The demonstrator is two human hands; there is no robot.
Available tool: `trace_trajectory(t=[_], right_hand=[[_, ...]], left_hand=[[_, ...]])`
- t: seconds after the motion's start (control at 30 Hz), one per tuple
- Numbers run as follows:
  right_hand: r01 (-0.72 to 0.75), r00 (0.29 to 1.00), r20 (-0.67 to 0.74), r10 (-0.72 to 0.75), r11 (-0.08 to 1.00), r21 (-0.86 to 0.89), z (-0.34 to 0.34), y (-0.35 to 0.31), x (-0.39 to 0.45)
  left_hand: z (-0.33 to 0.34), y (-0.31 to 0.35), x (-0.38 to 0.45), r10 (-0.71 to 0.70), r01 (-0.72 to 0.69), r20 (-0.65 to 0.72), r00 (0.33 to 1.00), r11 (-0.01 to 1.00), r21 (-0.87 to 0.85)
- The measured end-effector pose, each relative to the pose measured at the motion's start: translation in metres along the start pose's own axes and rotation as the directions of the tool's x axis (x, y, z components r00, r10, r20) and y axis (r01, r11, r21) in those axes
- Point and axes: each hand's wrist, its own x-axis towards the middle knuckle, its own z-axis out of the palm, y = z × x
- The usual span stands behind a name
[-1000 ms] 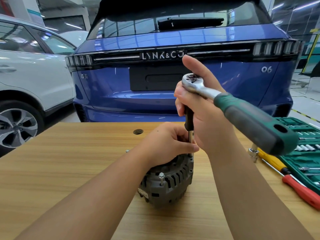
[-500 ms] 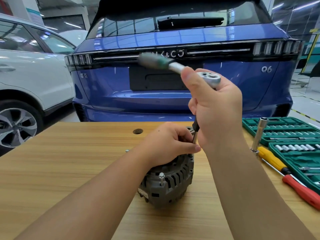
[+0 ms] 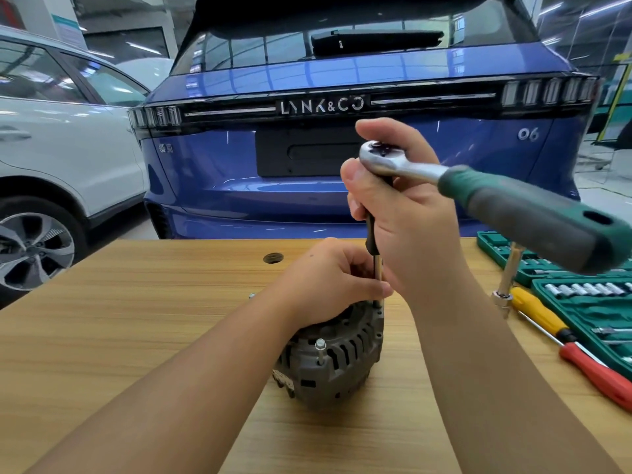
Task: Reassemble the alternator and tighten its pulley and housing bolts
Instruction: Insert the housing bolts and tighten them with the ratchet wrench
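Note:
A grey alternator [image 3: 337, 366] stands on the wooden table [image 3: 136, 330] in the middle. A housing bolt [image 3: 320, 347] sticks up from its near side. My left hand [image 3: 328, 282] lies curled over the alternator's top and steadies the extension bar [image 3: 377, 271] with its fingers. My right hand [image 3: 407, 213] grips the head of a ratchet wrench [image 3: 386, 157] on top of that upright bar. The wrench's green and grey handle [image 3: 537, 213] points to the right, toward me. The bar's lower end meets the housing's far right rim, hidden behind my fingers.
An open green socket set [image 3: 588, 302] lies at the right edge. Beside it rest a yellow screwdriver [image 3: 540, 316], a red-handled tool [image 3: 602, 378] and a standing socket extension [image 3: 508, 282]. A small bolt [image 3: 252, 295] and a round hole [image 3: 273, 257] sit further back. Parked cars stand behind the table.
The ratchet handle swung from pointing right, round to the back left, and is now back pointing right. My left hand stayed on the alternator.

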Motion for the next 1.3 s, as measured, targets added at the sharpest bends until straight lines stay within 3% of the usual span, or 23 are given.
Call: trace_trajectory(t=[0.07,0.27,0.47,0.57,0.63,0.77,0.87,0.97,1.1,1.2,1.3], right_hand=[[-0.034,0.999,0.015,0.035,0.999,-0.011,0.0,-0.001,-0.002],[-0.37,0.929,0.145,0.342,0.88,0.298,-0.006,-0.016,0.017],[-0.31,0.937,-0.024,0.348,0.861,0.404,0.0,-0.015,0.006],[-0.222,0.939,-0.225,0.261,0.957,0.185,-0.001,-0.015,0.002],[-0.236,0.931,-0.25,0.265,0.962,0.139,-0.006,-0.013,0.003],[-0.313,0.942,-0.04,0.334,0.913,0.262,-0.013,-0.01,0.005],[-0.287,0.958,0.098,0.27,0.9,0.327,-0.014,-0.005,0.004],[-0.182,0.983,0.082,0.165,0.932,0.314,-0.014,-0.003,0.005],[-0.021,0.999,0.035,0.016,0.992,0.124,-0.003,-0.002,0.0],[-0.113,0.991,0.08,0.105,0.989,0.094,0.0,-0.009,0.003],[-0.305,0.949,0.162,0.272,0.921,0.24,-0.005,-0.019,0.013]], left_hand=[[0.0,0.001,0.0,-0.003,0.003,0.002,1.0,1.0,-0.001],[0.0,-0.001,0.0,-0.029,0.029,-0.022,0.999,1.0,0.006],[0.001,-0.002,0.001,-0.025,0.023,-0.042,0.999,0.998,-0.055],[0.002,-0.002,0.003,-0.014,0.014,-0.015,1.0,0.999,0.043],[0.002,-0.002,0.004,-0.017,0.018,-0.013,1.0,0.998,0.053],[0.001,-0.005,0.004,-0.023,0.023,-0.014,1.0,0.999,0.049],[0.0,-0.004,0.004,-0.026,0.026,-0.005,1.0,0.999,0.023],[0.0,-0.004,0.003,-0.023,0.023,-0.002,1.0,1.0,0.017],[0.0,-0.002,0.001,-0.017,0.017,0.0,1.0,1.0,0.007],[0.0,-0.001,0.0,-0.037,0.037,0.001,0.999,0.999,-0.014],[0.0,0.0,0.001,-0.057,0.058,-0.017,0.998,0.998,0.007]])
